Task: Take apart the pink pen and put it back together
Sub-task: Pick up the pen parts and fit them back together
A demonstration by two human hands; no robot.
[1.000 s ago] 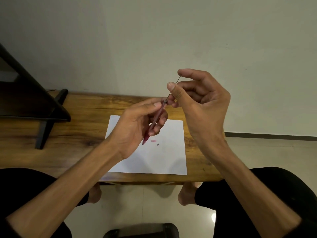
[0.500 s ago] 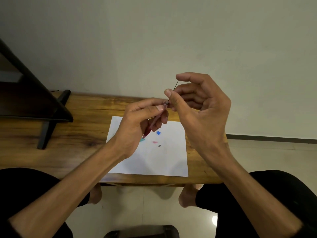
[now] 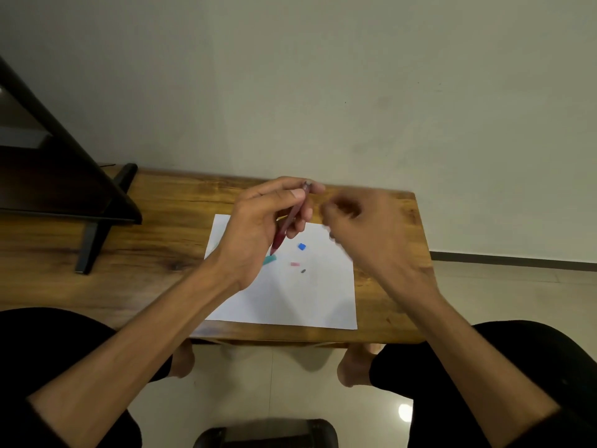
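Head view: pale plain wall behind, glossy tiled floor [image 3: 517, 292] below, low wooden table [image 3: 129, 253] pushed against the wall. White sheet of paper [image 3: 290, 302] flat on the table near its front edge. Dark slanted stand [image 3: 64, 176] on the left part of the table, one black foot reaching toward the front.

Left hand [image 3: 255, 234] raised above the far left part of the paper, thumb and forefinger pinching the upper end of the pink pen [image 3: 289, 221], other fingers curled round the barrel. Pen tilted, upper end by the fingertips, pointed lower end down and toward the wrist, clear of the paper.

Right hand [image 3: 361, 234] just right of the left hand, above the paper's far right corner, badly blurred. Fingers curled inward; whether anything sits between them, cannot tell.

Small loose pieces on the paper below the pen tip: teal piece [image 3: 270, 260] closest to the left wrist, blue piece [image 3: 301, 246] to its right and further back, pale pink piece [image 3: 294, 264] nearer the front, tiny dark piece [image 3: 303, 271] just beside the pink one.

Knees in black cloth at both lower corners, bare feet under the table edge, dark object [image 3: 268, 434] on the floor at the bottom.
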